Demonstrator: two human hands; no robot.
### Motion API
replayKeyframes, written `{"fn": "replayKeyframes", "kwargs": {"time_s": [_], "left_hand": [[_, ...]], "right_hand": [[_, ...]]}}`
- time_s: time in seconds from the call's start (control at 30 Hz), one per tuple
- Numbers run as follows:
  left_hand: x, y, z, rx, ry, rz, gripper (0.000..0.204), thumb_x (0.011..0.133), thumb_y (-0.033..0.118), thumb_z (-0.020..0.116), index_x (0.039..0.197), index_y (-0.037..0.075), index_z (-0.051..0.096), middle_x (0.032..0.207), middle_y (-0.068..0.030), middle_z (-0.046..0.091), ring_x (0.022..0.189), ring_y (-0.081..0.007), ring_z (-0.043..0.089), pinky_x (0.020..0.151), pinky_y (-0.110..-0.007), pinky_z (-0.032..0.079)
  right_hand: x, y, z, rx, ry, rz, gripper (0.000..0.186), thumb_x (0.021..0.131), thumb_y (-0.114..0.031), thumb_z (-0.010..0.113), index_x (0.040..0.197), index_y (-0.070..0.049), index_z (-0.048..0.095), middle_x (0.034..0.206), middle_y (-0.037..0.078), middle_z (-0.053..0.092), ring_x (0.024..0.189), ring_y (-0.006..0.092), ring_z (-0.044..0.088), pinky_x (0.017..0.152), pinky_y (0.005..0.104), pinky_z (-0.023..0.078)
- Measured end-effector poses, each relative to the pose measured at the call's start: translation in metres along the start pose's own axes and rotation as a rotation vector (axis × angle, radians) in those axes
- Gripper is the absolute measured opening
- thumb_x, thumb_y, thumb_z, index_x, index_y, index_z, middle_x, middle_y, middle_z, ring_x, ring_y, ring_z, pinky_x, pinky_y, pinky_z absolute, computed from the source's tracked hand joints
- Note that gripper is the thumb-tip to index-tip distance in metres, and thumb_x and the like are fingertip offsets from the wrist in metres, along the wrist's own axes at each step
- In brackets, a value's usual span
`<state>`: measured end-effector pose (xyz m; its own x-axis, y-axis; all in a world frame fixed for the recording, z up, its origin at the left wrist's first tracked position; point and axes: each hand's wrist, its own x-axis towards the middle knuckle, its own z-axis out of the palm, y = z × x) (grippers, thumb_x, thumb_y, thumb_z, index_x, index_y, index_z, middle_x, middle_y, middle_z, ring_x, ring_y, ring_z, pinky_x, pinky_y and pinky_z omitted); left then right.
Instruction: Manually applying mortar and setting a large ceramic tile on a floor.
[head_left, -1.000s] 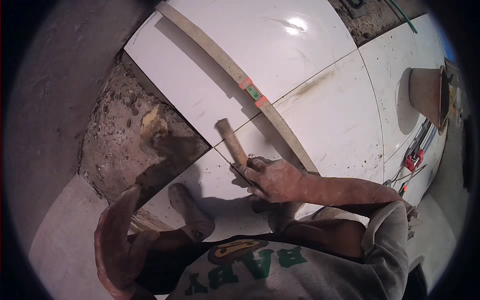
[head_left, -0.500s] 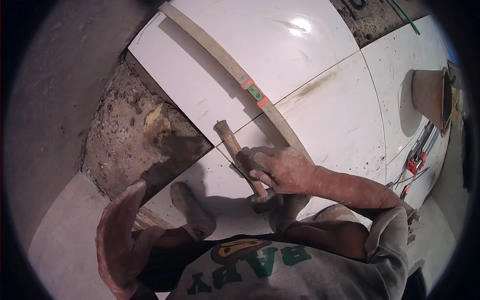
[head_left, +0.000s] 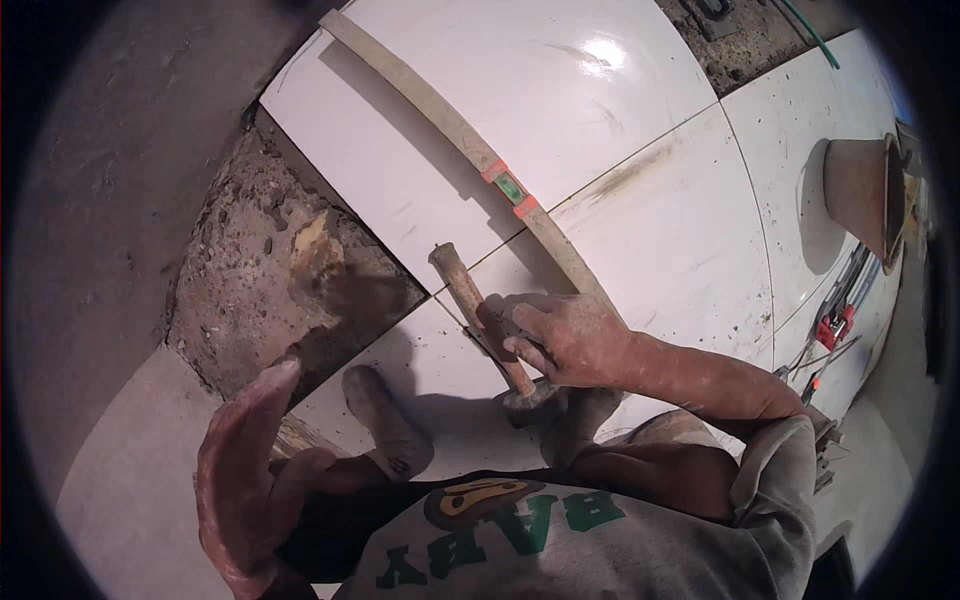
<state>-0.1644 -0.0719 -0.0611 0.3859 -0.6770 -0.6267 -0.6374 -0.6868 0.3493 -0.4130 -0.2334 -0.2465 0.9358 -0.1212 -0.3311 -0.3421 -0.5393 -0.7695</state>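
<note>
"Beside your right grip, what's there?"

"The hammer: its handle slants forward and left past my half-curled fingers, and its head sits nearer my body. I can't tell whether those fingers have hold of it."

"And your left grip?"

"Spread flat, thumb apart, nothing in it, well apart from the hammer. I see a rough bare patch just ahead of it."

"Ahead of the right one?"

"A spirit level lies over white tiles; off to the right, I see a bucket."
</note>
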Motion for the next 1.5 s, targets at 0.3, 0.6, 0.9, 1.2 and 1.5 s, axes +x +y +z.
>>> {"fn": "replayKeyframes", "kwargs": {"time_s": [0.3, 0.6, 0.9, 1.2, 1.5], "left_hand": [[-0.005, -0.002, 0.001, -0.057, 0.025, 0.011, 0.062, 0.069, 0.014, 0.077, 0.126, 0.003, 0.058, 0.126, -0.0168, 0.061, 0.118, -0.0321, 0.056, 0.102, -0.04, 0.043], [-0.007, 0.011, -0.005, 0.133, -0.01, 0.146, 0.065, 0.071, 0.011, 0.077, 0.131, 0.003, 0.053, 0.128, -0.0181, 0.059, 0.121, -0.0348, 0.055, 0.103, -0.041, 0.042], [-0.009, 0.02, -0.001, 0.209, -0.01, 0.203, 0.07, 0.069, 0.01, 0.078, 0.133, 0.005, 0.051, 0.128, -0.0172, 0.059, 0.118, -0.0367, 0.055, 0.101, -0.042, 0.044], [-0.007, 0.033, 0.01, 0.198, 0.117, 0.324, 0.068, 0.069, 0.004, 0.078, 0.132, 0.007, 0.053, 0.126, -0.0146, 0.061, 0.116, -0.0332, 0.058, 0.099, -0.04, 0.046], [0.0, 0.038, 0.01, 0.221, 0.019, 0.185, 0.065, 0.074, 0.021, 0.077, 0.132, 0.007, 0.053, 0.126, -0.0173, 0.059, 0.116, -0.0371, 0.055, 0.1, -0.044, 0.043]], "right_hand": [[0.002, 0.015, -0.01, -0.218, 0.438, -0.032, 0.038, 0.085, -0.025, 0.066, 0.11, -0.001, 0.052, 0.102, 0.018, 0.055, 0.083, 0.0346, 0.058, 0.07, 0.0444, 0.049], [0.005, 0.049, -0.012, -0.08, 0.214, 0.461, 0.035, 0.09, -0.032, 0.058, 0.105, -0.003, 0.046, 0.083, 0.019, 0.061, 0.079, 0.0382, 0.064, 0.069, 0.0492, 0.05], [-0.043, 0.124, -0.08, -0.164, 0.487, 0.566, 0.034, 0.09, -0.035, 0.058, 0.101, -0.005, 0.047, 0.08, 0.02, 0.064, 0.076, 0.0416, 0.063, 0.069, 0.0501, 0.048], [-0.049, 0.149, -0.097, -0.235, 0.446, 0.652, 0.035, 0.092, -0.038, 0.056, 0.1, -0.005, 0.047, 0.082, 0.02, 0.064, 0.077, 0.0395, 0.064, 0.071, 0.0483, 0.048], [-0.063, 0.125, -0.108, -0.306, 0.606, 0.673, 0.061, 0.085, -0.055, 0.062, 0.116, -0.003, 0.055, 0.098, 0.016, 0.063, 0.093, 0.0303, 0.064, 0.078, 0.0437, 0.052]]}}
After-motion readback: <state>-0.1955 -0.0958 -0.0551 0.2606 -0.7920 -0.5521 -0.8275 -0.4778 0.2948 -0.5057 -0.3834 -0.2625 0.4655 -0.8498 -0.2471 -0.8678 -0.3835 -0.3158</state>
